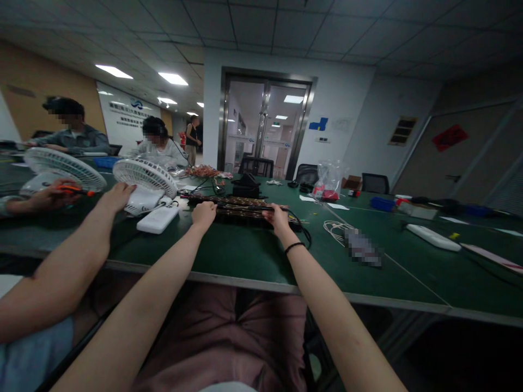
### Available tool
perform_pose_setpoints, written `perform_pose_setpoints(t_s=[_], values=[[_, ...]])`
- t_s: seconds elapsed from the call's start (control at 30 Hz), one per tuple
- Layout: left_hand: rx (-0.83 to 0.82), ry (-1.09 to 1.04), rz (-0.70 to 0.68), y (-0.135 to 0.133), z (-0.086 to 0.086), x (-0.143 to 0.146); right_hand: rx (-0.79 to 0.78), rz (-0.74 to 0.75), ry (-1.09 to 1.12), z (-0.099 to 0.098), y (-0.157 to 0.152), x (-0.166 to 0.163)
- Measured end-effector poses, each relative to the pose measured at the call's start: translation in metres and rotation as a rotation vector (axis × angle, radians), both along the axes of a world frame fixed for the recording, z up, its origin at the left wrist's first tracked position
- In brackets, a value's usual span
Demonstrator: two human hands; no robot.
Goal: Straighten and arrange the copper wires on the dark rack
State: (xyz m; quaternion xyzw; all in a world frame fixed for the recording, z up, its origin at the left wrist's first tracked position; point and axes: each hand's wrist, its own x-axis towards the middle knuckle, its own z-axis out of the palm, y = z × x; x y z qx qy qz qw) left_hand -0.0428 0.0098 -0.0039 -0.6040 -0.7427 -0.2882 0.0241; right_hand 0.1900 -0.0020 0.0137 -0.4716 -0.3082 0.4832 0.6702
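Observation:
Both my arms reach forward over a dark green table (253,256). My left hand (203,213) is closed in a fist at the left end of a long dark strip of components with copper-coloured parts (245,209). My right hand (277,219) rests with fingers curled on the right part of the same strip; a black band circles that wrist. Whether either hand truly grips the strip is hard to see at this distance.
A co-worker's arm at the left reaches to a white fan (144,177); a white flat box (158,219) lies beside it. A second fan (61,166), a coiled white cable (335,227), a plastic bag (328,182) and seated people are farther off.

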Motion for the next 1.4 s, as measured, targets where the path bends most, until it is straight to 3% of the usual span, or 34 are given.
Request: perform_pose_setpoints(t_s=[0.17,0.33,0.5,0.8,1.4], values=[[0.031,-0.064,0.093,0.0,0.0,-0.002,-0.016,0.014,-0.009,-0.001,0.0,0.001],[0.059,-0.121,0.096,-0.001,0.002,0.0,-0.042,0.018,-0.019,0.001,-0.002,0.002],[0.144,0.01,0.058,0.0,-0.002,0.001,-0.066,0.021,-0.051,0.004,-0.007,0.002],[0.044,0.215,-0.119,0.009,-0.012,0.003,-0.086,0.03,-0.069,0.006,-0.009,0.002],[-0.066,0.308,-0.14,0.004,-0.006,0.002,-0.091,0.021,-0.078,0.004,-0.005,0.002]])
